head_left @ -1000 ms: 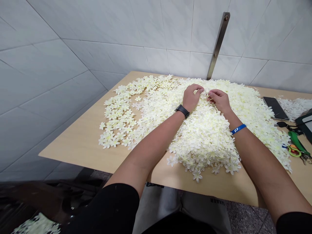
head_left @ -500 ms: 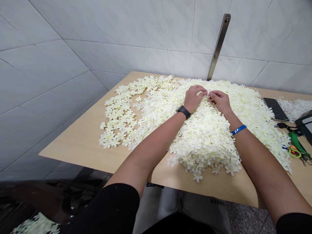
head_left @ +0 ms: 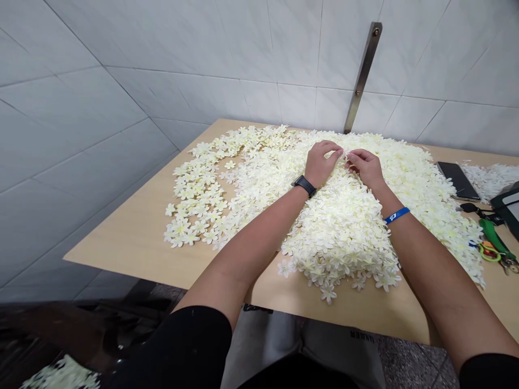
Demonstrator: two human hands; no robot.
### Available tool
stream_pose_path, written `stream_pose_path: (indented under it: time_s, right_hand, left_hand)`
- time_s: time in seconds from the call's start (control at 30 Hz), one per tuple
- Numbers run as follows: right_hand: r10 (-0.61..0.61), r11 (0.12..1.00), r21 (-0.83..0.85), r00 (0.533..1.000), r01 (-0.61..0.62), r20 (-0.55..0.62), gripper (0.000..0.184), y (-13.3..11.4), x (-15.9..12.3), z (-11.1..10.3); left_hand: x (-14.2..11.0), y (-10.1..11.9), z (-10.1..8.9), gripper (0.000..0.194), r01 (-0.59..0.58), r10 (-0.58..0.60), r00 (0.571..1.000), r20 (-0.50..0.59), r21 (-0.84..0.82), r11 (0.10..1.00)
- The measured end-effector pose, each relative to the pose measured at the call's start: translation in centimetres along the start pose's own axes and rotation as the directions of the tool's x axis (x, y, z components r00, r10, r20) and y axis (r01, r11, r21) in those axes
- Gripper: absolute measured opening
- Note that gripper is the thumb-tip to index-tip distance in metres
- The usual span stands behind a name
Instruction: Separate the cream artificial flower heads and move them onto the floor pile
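Note:
A wide heap of artificial flowers (head_left: 344, 232), white with pale yellow centres, lies on the light brown tabletop (head_left: 121, 243). Over the heap's far part my left hand (head_left: 322, 162), below a black wristwatch (head_left: 305, 186), is closed with thumb and index finger pinched. Facing it, my right hand (head_left: 366, 167) is also closed in a pinch, with a blue wristband (head_left: 396, 215) on that arm. The two sets of fingertips nearly meet. Whatever lies between them is tiny and pale, and blends with the flowers behind.
On the right lie a dark phone (head_left: 459, 181), a pile of thin white pieces (head_left: 492, 181), green-handled pliers (head_left: 494, 237) and small yellow-green scissors (head_left: 489, 252). A tiled wall (head_left: 243, 43) with a metal bar (head_left: 363, 78) stands behind. More flowers (head_left: 62, 374) sit low at the left.
My left fingertips have drawn very slightly apart from my right ones, to the left. Both hands keep their pinch, and the heap looks the same.

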State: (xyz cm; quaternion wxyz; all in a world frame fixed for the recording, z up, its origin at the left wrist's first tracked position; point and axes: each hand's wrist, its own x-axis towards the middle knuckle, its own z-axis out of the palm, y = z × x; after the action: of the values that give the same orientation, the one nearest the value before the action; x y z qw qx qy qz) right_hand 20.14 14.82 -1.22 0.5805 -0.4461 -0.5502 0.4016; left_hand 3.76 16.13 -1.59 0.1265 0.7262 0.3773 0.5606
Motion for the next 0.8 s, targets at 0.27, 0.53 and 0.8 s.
stream_pose_path:
  time_s: [0.27,0.53,0.8]
  right_hand:
    - [0.019,1.000,0.003,1.000,-0.019,-0.002,0.049,0.08,0.01,-0.04]
    - [0.018,1.000,0.022,1.000,-0.018,0.020,0.053,-0.01,-0.06,-0.09]
    - [-0.019,1.000,-0.024,1.000,0.019,0.004,0.040,0.42,-0.09,0.16]
  left_hand:
    - [0.20,-0.28,-0.01,0.027,0.144,-0.146,0.988,-0.058,-0.045,0.989]
    - [0.15,-0.31,-0.04,0.026,0.128,-0.128,0.991,-0.027,-0.010,0.992]
    - [-0.06,0.20,0.06,0.018,0.101,-0.096,0.969,0.226,-0.014,0.995]
